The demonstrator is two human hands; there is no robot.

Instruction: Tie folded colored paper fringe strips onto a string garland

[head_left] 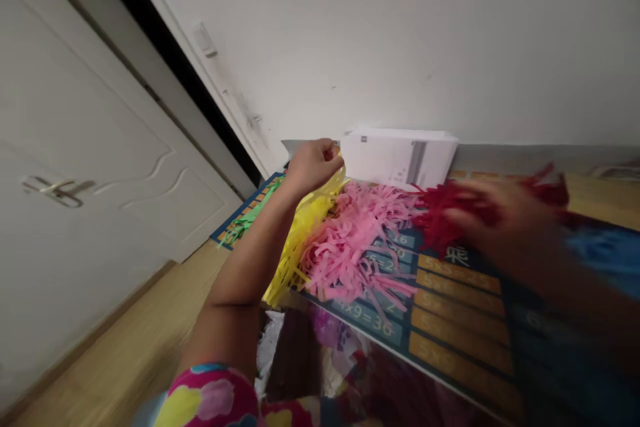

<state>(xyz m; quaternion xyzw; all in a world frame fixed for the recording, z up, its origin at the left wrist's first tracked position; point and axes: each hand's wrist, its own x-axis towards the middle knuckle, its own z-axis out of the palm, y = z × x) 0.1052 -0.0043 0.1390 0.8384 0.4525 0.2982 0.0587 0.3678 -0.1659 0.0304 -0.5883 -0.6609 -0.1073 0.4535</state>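
Note:
My left hand (pixel 313 163) is closed in a fist at the far end of a pile of yellow paper strips (pixel 295 240), gripping the strips. My right hand (pixel 500 223) is smeared by motion; it hovers over a heap of dark red paper strips (pixel 437 210) and its fingers cannot be made out. Between the two lies a mound of pink paper strips (pixel 350 240). All of it rests on a dark blue mat printed with multiplication tables (pixel 450 320).
Green paper strips (pixel 247 217) lie at the mat's far left corner, and blue strips (pixel 607 257) at the right. A white box (pixel 400 157) stands against the wall. A white door (pixel 90 167) is at the left, over wooden flooring (pixel 130 353).

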